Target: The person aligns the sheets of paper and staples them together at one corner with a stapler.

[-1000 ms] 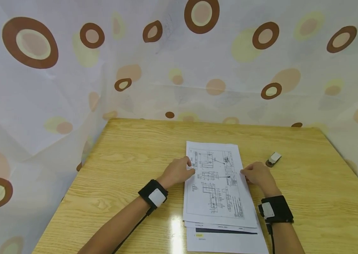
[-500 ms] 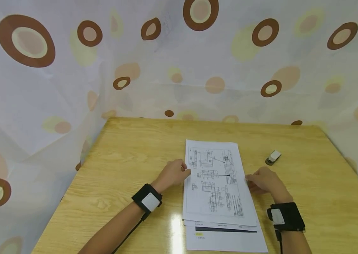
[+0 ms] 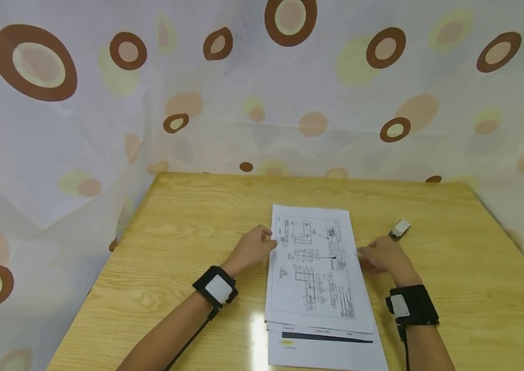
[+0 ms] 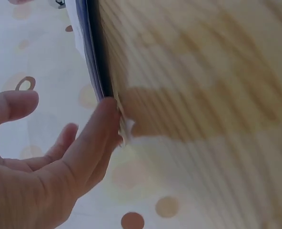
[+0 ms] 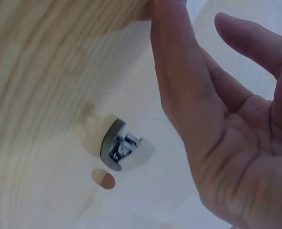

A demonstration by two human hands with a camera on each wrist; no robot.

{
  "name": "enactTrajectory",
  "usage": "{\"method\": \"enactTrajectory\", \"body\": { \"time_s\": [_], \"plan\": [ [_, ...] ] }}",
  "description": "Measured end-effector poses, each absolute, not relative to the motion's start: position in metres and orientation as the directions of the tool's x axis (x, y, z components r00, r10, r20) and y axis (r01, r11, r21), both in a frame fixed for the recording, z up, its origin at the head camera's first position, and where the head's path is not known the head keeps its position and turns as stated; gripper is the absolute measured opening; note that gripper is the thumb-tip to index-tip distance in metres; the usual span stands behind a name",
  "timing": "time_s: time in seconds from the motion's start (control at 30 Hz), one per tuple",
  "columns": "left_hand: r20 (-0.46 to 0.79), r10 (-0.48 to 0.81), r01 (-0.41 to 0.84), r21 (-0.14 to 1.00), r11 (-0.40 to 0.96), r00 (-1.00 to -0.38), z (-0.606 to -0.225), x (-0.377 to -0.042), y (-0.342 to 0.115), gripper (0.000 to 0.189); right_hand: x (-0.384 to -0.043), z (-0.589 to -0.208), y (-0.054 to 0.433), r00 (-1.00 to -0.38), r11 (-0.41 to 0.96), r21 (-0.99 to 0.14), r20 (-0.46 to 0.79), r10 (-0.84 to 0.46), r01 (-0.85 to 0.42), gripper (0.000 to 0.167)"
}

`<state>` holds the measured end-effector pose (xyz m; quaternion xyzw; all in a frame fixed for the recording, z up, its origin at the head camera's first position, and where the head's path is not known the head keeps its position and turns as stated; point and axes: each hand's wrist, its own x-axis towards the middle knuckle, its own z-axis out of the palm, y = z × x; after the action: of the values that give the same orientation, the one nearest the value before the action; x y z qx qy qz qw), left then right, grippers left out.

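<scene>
A stack of printed paper sheets (image 3: 317,288) lies on the wooden table, its top sheet bearing line drawings. A lower sheet (image 3: 331,355) sticks out toward the near edge. At the stack's left side is my left hand (image 3: 249,251); in the left wrist view its fairly straight fingertips (image 4: 110,107) touch the stack's edge (image 4: 99,62), thumb apart. Opposite, my right hand (image 3: 387,258) is at the right edge, fingers (image 5: 176,52) extended and thumb held away in the right wrist view. The stack hides most of the right fingertips' contact there.
A small stapler-like object (image 3: 400,230), white and dark grey, rests beyond my right hand. The wooden table (image 3: 187,221) extends on both sides of the sheets. A patterned cloth (image 3: 225,139) hangs behind and beside it. Each wrist wears a black strap (image 3: 412,305) with a cable.
My left hand has shifted slightly left, its thumb backing off the top sheet. The right hand drew away rightward, then came back toward the stack's edge. The sheets stay nearly in place.
</scene>
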<state>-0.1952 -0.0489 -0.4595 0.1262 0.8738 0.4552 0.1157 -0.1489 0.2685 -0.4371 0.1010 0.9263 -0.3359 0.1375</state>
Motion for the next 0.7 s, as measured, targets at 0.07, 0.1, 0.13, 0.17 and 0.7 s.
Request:
{"method": "enactTrajectory", "body": {
  "time_s": [0.07, 0.1, 0.13, 0.17, 0.7],
  "plan": [
    [-0.103, 0.321, 0.081, 0.856, 0.51, -0.942, -0.461, -0.198, -0.047, 0.04, -0.154, -0.44, 0.267, -0.943, 0.736, -0.615, -0.318, 0.097, 0.283, 0.034],
    [-0.113, 0.317, 0.053, 0.88, 0.473, -0.942, -0.462, -0.198, -0.045, 0.041, -0.156, -0.441, 0.266, -0.944, 0.728, -0.623, -0.316, 0.098, 0.285, 0.033],
    [-0.127, 0.311, 0.019, 0.903, 0.429, -0.942, -0.463, -0.199, -0.044, 0.042, -0.157, -0.442, 0.265, -0.944, 0.725, -0.626, -0.315, 0.102, 0.287, 0.032],
    [-0.139, 0.305, -0.013, 0.924, 0.381, -0.942, -0.463, -0.2, -0.043, 0.044, -0.158, -0.443, 0.264, -0.943, 0.721, -0.629, -0.314, 0.107, 0.291, 0.031],
    [-0.149, 0.332, -0.021, 0.933, 0.36, -0.931, -0.467, -0.206, -0.036, 0.046, -0.156, -0.452, 0.263, -0.946, 0.713, -0.631, -0.284, 0.154, 0.306, 0.026]
  ]
}}
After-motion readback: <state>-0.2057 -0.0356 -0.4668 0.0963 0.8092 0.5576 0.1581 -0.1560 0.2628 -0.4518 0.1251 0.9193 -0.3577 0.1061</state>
